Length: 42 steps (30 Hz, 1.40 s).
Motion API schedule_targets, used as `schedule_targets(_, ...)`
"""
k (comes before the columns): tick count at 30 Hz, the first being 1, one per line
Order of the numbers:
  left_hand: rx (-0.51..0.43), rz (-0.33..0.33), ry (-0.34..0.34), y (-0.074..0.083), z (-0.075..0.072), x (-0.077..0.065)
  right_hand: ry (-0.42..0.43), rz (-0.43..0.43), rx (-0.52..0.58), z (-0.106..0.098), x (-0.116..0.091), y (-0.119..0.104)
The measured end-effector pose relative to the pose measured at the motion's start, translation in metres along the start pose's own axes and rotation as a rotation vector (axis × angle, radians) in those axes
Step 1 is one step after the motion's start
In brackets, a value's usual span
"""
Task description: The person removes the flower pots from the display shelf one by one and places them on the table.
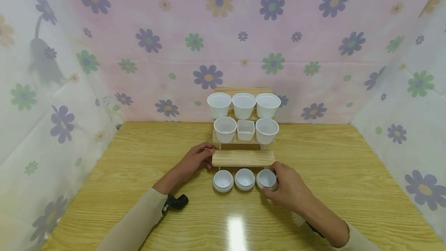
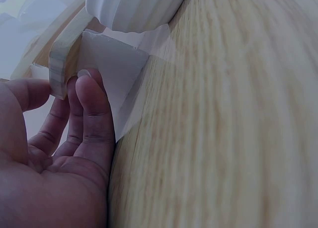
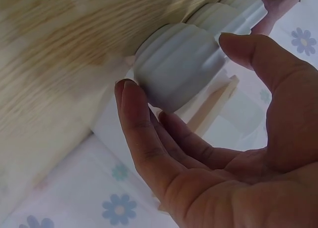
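Observation:
At the left end of the low wooden shelf board (image 1: 243, 158), my left hand (image 1: 195, 161) pinches the board's corner. The left wrist view shows the thumb on one side of the board end (image 2: 58, 71) and curled fingertips (image 2: 92, 89) on the other. My right hand (image 1: 290, 187) grips a small white ribbed pot (image 1: 267, 179), the rightmost of three in a row on the table before the board. In the right wrist view, thumb and fingers span that pot (image 3: 176, 64). The other two small pots, the middle one (image 1: 245, 179) and the left one (image 1: 223, 181), stand beside it.
Behind the low board, a tiered wooden stand (image 1: 244, 90) carries several white cups, with a square cup (image 1: 246, 130) in the middle of its lower row. The wooden table (image 1: 156, 138) meets flowered cloth walls (image 1: 237, 42) at the back and sides.

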<state>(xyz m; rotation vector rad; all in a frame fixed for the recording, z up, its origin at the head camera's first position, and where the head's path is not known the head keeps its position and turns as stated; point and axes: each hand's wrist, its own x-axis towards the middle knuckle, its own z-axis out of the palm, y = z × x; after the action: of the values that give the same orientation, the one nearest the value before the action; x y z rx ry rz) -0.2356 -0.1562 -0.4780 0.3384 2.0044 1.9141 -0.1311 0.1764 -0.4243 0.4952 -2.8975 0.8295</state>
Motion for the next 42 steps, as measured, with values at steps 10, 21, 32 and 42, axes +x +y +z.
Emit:
schedule_targets(10, 0.005, -0.002, 0.004, 0.000, 0.000, 0.000, 0.035, -0.013, -0.034, -0.009, 0.002, -0.001)
schedule_targets(21, 0.002, -0.006, 0.006, 0.001, 0.001, 0.000, 0.118, -0.041, -0.003, -0.017, 0.007, -0.002)
schedule_targets(32, -0.002, -0.005, 0.002, 0.000, 0.000, 0.000, 0.175, -0.066, -0.005, -0.027, 0.011, 0.003)
schedule_targets(42, -0.009, 0.000, -0.001, 0.001, 0.000, -0.001, 0.220, -0.062, 0.032, -0.035, 0.020, 0.007)
